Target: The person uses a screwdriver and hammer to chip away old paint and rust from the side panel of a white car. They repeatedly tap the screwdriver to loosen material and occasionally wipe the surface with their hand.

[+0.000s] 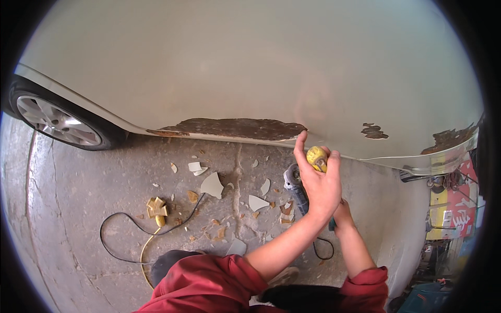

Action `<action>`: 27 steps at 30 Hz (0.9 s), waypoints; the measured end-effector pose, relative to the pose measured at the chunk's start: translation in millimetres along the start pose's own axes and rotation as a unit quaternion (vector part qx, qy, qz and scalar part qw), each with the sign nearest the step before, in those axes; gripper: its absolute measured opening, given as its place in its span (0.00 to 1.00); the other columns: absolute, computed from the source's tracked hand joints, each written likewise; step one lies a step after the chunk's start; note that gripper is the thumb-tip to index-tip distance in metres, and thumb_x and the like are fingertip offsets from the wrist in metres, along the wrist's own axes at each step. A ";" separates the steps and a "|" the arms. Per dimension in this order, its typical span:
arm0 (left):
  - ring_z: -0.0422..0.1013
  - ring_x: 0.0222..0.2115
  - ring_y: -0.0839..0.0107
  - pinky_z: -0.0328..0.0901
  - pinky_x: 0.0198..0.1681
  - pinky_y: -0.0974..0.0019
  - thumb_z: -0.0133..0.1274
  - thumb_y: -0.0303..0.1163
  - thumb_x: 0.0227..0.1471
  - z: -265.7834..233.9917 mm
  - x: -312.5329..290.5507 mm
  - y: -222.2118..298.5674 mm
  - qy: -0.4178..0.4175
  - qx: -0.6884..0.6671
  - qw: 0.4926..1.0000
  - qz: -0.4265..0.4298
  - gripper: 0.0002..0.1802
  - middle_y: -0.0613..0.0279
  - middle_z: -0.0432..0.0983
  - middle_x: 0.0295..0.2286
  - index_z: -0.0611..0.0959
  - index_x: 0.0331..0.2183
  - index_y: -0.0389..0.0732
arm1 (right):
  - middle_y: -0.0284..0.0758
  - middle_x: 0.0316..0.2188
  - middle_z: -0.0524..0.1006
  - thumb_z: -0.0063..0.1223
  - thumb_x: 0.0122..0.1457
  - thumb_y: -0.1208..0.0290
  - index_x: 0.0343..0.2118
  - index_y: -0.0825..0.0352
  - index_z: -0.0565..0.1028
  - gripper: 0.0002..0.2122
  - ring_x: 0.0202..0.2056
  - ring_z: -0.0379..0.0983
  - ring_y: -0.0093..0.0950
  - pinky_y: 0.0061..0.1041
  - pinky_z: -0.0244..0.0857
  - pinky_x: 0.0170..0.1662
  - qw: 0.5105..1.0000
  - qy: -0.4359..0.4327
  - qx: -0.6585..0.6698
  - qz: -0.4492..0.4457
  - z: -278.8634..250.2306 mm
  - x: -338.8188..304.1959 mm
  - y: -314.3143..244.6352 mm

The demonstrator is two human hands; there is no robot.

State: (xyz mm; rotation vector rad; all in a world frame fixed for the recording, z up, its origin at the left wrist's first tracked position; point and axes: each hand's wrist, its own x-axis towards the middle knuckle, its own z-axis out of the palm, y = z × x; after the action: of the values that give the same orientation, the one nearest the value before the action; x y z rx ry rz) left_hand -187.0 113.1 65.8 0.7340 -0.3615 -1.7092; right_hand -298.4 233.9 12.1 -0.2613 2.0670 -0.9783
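Observation:
My left hand (321,188) reaches toward the lower edge of a pale car body panel (250,68). It holds a worn yellow, round-ended tool handle (317,158) between thumb and fingers; the rest of that tool is hidden. The outstretched index finger is at the right end of a long brown, rough patch (235,128) where paint has come off. Partly behind the left forearm, my right hand (343,215) is curled around something dark that I cannot make out. An angle grinder (298,194) with a dark body is just left of my hands, partly covered by my arm.
Broken filler or paint flakes (212,185) litter the concrete floor (104,177). A black cord (103,237) loops to a yellow plug connector (159,221) beside a tan block-like object (156,207). A car wheel (57,120) stands at left; tools and a teal case (428,298) lie at right.

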 end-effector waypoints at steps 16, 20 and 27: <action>0.64 0.21 0.82 0.61 0.23 0.76 0.51 0.21 0.51 -24.3 19.1 -18.5 -0.052 0.119 0.983 0.130 0.32 0.69 0.69 0.26 0.64 0.57 0.44 | 0.30 0.28 0.73 0.55 0.54 0.78 0.50 0.69 0.72 0.18 0.26 0.69 0.20 0.21 0.62 0.25 0.979 -0.201 0.010 0.018 -59.2 -66.2 46.8; 0.63 0.20 0.82 0.61 0.22 0.76 0.51 0.20 0.51 -33.0 25.5 -11.9 -0.066 0.093 0.987 0.109 0.27 0.69 0.68 0.25 0.69 0.54 0.41 | 0.31 0.28 0.73 0.54 0.55 0.77 0.50 0.68 0.72 0.18 0.25 0.68 0.20 0.20 0.61 0.24 0.979 -0.203 0.024 0.018 -63.6 -46.1 48.9; 0.68 0.26 0.75 0.65 0.32 0.69 0.54 0.24 0.47 -9.6 -16.6 -30.0 -0.223 0.238 0.931 0.161 0.14 0.63 0.72 0.27 0.78 0.40 0.39 | 0.31 0.25 0.73 0.55 0.54 0.77 0.36 0.65 0.74 0.07 0.23 0.69 0.20 0.21 0.61 0.22 0.986 -0.147 0.076 0.014 -62.6 -33.9 23.6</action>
State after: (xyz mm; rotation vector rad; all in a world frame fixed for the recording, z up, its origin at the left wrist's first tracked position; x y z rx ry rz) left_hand -201.6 138.4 45.4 0.5765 -1.1814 -1.4695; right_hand -320.0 301.0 38.0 -0.2785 1.7168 -1.0091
